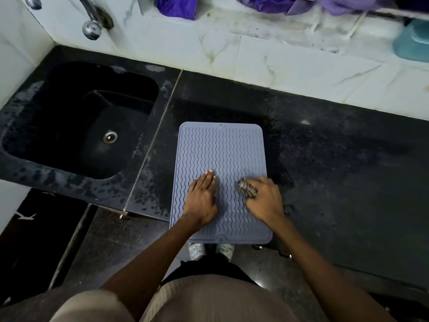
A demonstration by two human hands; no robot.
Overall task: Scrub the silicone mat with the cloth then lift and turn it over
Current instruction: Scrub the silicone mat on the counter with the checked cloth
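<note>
Black speckled stone countertop (336, 159) fills most of our view, running from a dark sink (76, 119) on the left out past the right edge. We see pale blotches and water marks across the stone around the sink rim, and a thin seam line cutting the counter just left of centre. Down in the basin sits a round metal drain (110, 136). Behind it all rises a white marbled tile wall (255, 56), grimy in its upper part, with a chrome tap (92, 22) mounted at the top left. Purple fabric (176, 5) hangs along the top, and a teal container (413, 43) peeks in at the far right.

Now to the action: our blue-grey silicone mat (220, 149) lies flat on the counter, wavy ridges facing up, its near edge reaching the front lip of the stone. Our left hand (202, 196) presses flat on the mat's lower left portion, fingers straight and held together, gripping nothing. Our right hand (264, 198) is on the mat's lower right side, near its right edge, fingers curled around a small bunched dark patterned cloth (247, 188) that touches the ridges. That hand looks blurred.

Below the counter we glimpse dark floor and our own feet.
</note>
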